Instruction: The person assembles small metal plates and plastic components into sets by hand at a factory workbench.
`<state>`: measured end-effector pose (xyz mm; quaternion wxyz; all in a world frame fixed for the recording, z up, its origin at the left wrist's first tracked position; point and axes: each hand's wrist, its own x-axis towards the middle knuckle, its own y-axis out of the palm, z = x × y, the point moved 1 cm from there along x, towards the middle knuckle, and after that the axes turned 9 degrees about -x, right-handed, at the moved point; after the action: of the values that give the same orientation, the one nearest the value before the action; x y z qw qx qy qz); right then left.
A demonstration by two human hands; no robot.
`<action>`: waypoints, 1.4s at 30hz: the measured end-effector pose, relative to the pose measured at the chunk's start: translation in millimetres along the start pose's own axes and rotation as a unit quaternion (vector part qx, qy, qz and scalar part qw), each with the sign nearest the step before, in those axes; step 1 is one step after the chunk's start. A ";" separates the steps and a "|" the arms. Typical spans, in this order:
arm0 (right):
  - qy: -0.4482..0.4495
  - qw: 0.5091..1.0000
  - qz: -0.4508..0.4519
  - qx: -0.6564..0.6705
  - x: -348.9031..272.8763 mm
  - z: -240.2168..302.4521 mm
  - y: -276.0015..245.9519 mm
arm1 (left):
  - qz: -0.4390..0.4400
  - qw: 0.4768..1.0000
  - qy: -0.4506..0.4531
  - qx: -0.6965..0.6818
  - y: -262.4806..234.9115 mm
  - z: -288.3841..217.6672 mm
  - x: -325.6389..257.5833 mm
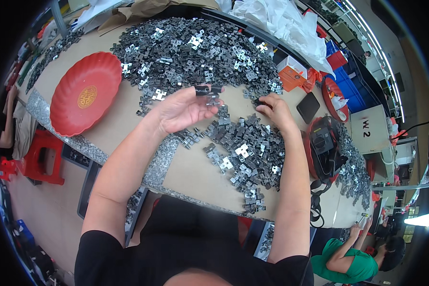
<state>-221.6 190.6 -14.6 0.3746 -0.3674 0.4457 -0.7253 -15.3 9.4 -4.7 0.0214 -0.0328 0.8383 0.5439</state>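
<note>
My left hand [185,110] is palm up over the table, black bands wrapped round its fingers. A small silvery metal clip [212,99] sits within its curled fingers. To the right, my right hand [277,110] has thumb and forefinger pinched together, with something dark at the tips that I cannot make out. Between and below the hands spreads a smaller heap of metal clips [252,152], reaching toward my right forearm. A much larger pile of the same flat, notched metal clips [190,52] covers the far side of the table.
A red scalloped plate [86,93] lies at the left. Right of my right hand are an orange-and-white box [291,73], a dark phone-like slab [308,107] and a black device [324,143] in a red bowl. A co-worker in green [350,260] sits at the lower right.
</note>
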 end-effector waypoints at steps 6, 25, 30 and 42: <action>0.038 0.993 -0.110 0.028 -0.1 42.9 -18.4 | -0.056 0.990 0.030 0.123 3.8 9.6 0.1; 0.128 0.869 -0.004 0.478 -18.2 123.8 17.0 | -0.089 0.976 0.064 0.189 8.5 20.4 -5.5; 0.124 0.852 -0.003 0.508 -18.7 122.2 17.5 | -0.104 0.979 0.077 0.157 10.2 21.4 -4.9; 0.183 0.873 0.023 0.453 -15.3 123.6 16.4 | -0.140 0.964 0.067 0.216 15.5 23.9 -8.2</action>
<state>-104.0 152.7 8.3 0.4287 -0.0083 0.1376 -0.8929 -8.4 37.8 0.2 0.0478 -0.1804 0.9225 0.3378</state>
